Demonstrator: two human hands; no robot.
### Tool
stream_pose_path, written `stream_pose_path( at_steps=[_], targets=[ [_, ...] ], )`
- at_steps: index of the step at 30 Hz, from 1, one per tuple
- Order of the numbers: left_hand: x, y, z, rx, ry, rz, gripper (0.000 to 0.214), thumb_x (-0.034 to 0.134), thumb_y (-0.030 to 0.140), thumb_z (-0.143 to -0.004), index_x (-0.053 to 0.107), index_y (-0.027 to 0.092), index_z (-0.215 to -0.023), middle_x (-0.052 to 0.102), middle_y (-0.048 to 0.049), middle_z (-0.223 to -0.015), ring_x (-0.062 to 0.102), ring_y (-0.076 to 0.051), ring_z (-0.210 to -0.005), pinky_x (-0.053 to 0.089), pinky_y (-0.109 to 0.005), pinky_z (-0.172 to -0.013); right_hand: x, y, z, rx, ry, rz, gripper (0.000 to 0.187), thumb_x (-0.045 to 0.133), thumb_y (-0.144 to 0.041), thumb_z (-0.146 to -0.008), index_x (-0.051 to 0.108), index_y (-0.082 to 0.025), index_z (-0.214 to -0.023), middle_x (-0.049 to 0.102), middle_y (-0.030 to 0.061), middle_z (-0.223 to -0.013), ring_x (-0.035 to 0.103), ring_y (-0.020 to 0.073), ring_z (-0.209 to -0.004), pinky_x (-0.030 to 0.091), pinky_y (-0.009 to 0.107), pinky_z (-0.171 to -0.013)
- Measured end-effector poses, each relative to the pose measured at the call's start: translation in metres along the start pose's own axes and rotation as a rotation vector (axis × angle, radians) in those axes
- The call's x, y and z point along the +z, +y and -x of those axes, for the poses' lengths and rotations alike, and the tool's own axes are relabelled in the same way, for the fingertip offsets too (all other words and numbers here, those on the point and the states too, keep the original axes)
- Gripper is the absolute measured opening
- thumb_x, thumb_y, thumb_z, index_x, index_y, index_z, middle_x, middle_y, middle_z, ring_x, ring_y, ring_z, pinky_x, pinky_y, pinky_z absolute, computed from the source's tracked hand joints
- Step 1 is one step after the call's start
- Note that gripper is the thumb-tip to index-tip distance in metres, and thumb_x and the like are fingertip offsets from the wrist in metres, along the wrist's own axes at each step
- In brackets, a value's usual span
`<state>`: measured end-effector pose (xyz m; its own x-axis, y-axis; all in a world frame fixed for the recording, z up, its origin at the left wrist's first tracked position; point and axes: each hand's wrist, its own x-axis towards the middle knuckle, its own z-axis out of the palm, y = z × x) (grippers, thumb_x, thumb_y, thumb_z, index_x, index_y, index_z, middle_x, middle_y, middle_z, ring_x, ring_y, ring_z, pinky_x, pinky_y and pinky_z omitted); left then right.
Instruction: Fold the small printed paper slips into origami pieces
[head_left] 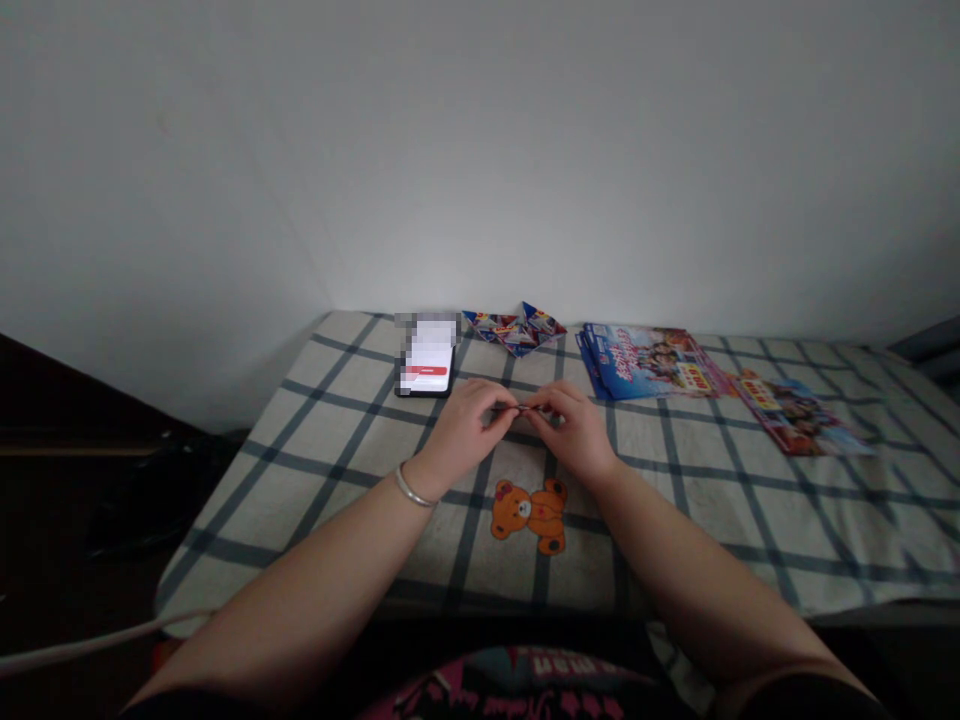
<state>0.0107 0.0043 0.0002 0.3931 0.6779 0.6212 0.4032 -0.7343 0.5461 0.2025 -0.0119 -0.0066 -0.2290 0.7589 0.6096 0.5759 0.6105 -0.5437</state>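
Over the middle of the checked tablecloth, my left hand (476, 420) and my right hand (570, 425) meet fingertip to fingertip. Both pinch a thin piece of paper (523, 407), seen almost edge-on and mostly covered by the fingers. Just beyond them, folded paper pieces (517, 332) with a colourful print lie near the wall, pointed and angular in shape. A silver bangle (414, 486) circles my left wrist. Below the hands, an orange teddy bear picture (529, 515) shows on the cloth.
A phone (429, 358) with a lit, partly blurred screen lies behind my left hand. To the right rest a stack of printed flyers (649, 362) and another flyer (802, 412). The tablecloth (345, 440) reaches a white wall (480, 150) at the back.
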Motion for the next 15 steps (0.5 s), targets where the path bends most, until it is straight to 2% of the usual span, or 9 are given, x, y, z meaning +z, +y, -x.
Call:
stream_pose_path(
  at_steps=[5,10,15],
  targets=[
    [-0.0015,0.0024,-0.0010,0.045,-0.021,0.000,0.013,0.064,0.007,-0.084,0.061,0.020,-0.085,0.065,-0.0001,-0.086,0.060,-0.017,-0.088,0.050,-0.034,-0.083,-0.0016,-0.0041,-0.0004,-0.077,-0.008,0.020,0.007,0.064,-0.018,-0.088,0.068,-0.023,-0.087,0.069,0.0046,-0.086,0.064,0.0194,-0.084,0.051,0.034,-0.077],
    [-0.0015,0.0033,-0.0003,0.007,-0.070,-0.009,0.014,0.062,0.005,-0.084,0.060,0.019,-0.084,0.064,-0.0006,-0.086,0.060,-0.017,-0.087,0.050,-0.034,-0.082,-0.0029,-0.0069,0.0000,-0.056,-0.016,0.060,0.007,0.064,-0.019,-0.088,0.069,-0.023,-0.085,0.070,0.0048,-0.086,0.063,0.0200,-0.084,0.051,0.035,-0.077],
    [-0.0016,0.0025,0.0004,-0.014,-0.049,0.010,0.007,0.060,0.012,-0.089,0.061,0.020,-0.087,0.063,-0.0013,-0.089,0.059,-0.017,-0.090,0.050,-0.035,-0.085,-0.0035,-0.0067,0.0009,-0.031,-0.014,0.093,0.008,0.063,-0.024,-0.089,0.071,-0.024,-0.086,0.070,0.0053,-0.088,0.063,0.0204,-0.085,0.051,0.036,-0.077]
  ],
)
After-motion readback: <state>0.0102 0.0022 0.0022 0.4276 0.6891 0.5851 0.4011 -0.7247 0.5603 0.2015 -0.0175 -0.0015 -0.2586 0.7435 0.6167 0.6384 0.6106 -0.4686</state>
